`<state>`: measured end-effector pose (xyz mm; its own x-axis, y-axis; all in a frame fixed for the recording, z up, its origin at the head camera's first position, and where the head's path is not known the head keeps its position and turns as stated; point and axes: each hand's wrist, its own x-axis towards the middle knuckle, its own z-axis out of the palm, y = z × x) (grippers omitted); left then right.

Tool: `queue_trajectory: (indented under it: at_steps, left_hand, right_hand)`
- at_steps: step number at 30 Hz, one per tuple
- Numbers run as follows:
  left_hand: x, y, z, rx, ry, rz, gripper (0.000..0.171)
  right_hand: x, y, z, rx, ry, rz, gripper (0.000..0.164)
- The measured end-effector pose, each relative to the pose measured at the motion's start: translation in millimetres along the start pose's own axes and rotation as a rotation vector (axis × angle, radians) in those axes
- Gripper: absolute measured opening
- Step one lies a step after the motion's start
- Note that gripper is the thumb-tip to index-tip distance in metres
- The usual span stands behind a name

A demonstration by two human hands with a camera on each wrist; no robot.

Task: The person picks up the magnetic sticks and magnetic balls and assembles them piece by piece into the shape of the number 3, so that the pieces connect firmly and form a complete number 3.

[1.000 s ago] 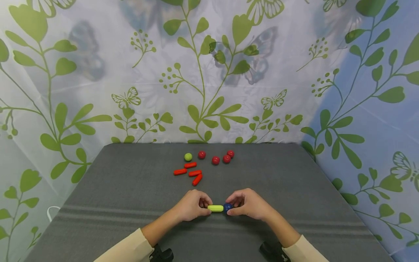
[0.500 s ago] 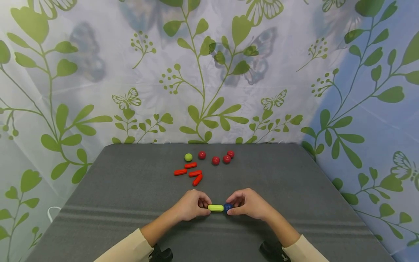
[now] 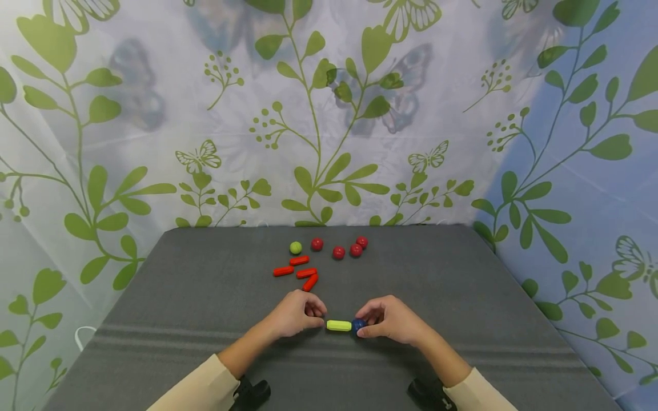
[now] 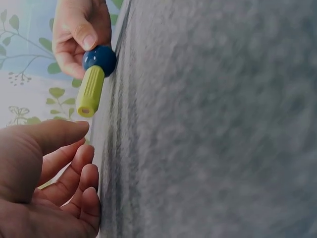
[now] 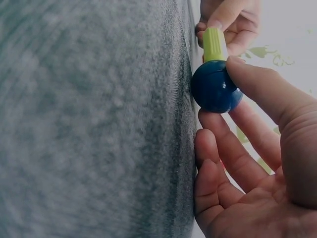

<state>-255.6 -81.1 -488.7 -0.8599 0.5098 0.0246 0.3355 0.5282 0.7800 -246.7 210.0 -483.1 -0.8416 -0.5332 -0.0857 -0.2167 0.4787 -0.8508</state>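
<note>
A dark blue ball (image 3: 358, 326) is pinched between the thumb and fingers of my right hand (image 3: 392, 321). Joined to the ball's left side is a ridged yellow-green rod (image 3: 338, 325), its free end pointing left. In the left wrist view that rod (image 4: 91, 91) shows a small hole in its end. My left hand (image 3: 297, 314) is just left of the rod's end, thumb and fingers apart with nothing between them. The right wrist view shows the thumb on one side of the blue ball (image 5: 216, 87) and fingertips on the other.
Farther back on the grey table (image 3: 205, 297) lie several red rods (image 3: 283, 271), one close beyond my left hand. Behind them are a light green ball (image 3: 295, 248) and several red balls (image 3: 338, 252). A patterned curtain (image 3: 329, 114) stands along the table's back edge.
My left hand has let go of the yellow-green rod's end and moved slightly left and away. The right hand, ball and rod stay nearly where they were.
</note>
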Motion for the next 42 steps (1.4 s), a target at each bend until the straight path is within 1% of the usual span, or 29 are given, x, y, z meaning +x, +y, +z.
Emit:
queue_trajectory:
  at_steps: [5,10,14,17,21,24,30,35,38,42]
  left_hand:
    - [5.3,-2.8,-4.3,-0.015,0.03,0.018,0.012]
    - [12.6,-5.3,-10.7,-0.02,0.092,0.013,0.012]
    - [18.9,-8.7,-19.6,-0.051,0.16,0.001,0.014]
    - [23.3,-11.3,-28.8,-0.084,0.231,-0.02,0.016]
    - [29.3,-19.0,-40.7,-0.094,0.319,-0.046,0.02]
    - [33.7,-27.8,-48.6,-0.095,0.356,-0.054,0.023]
    - [40.7,-42.4,-63.3,-0.106,0.388,-0.064,0.026]
    - [45.5,-51.2,-73.3,-0.126,0.386,-0.056,0.029]
    - [48.5,-58.1,-78.2,-0.118,0.38,-0.054,0.03]
    - [52.8,-65.5,-83.9,-0.085,0.372,-0.05,0.032]
  right_hand:
    - [1,0,-1,-0.011,0.008,0.008,0.027]
    - [1,1,-2,-0.011,0.005,0.009,0.027]
    - [0,1,-2,0.001,-0.002,0.011,0.028]
    - [0,1,-2,0.009,-0.004,0.012,0.028]
    - [0,2,-2,0.012,-0.004,0.02,0.028]
    - [0,2,-2,0.01,-0.002,0.022,0.028]
    - [0,4,-2,0.01,-0.001,0.023,0.028]
    - [0,4,-2,0.008,-0.002,0.022,0.028]
    - [0,3,-2,0.009,-0.004,0.022,0.028]
    - [-1,4,-3,0.01,-0.006,0.015,0.028]
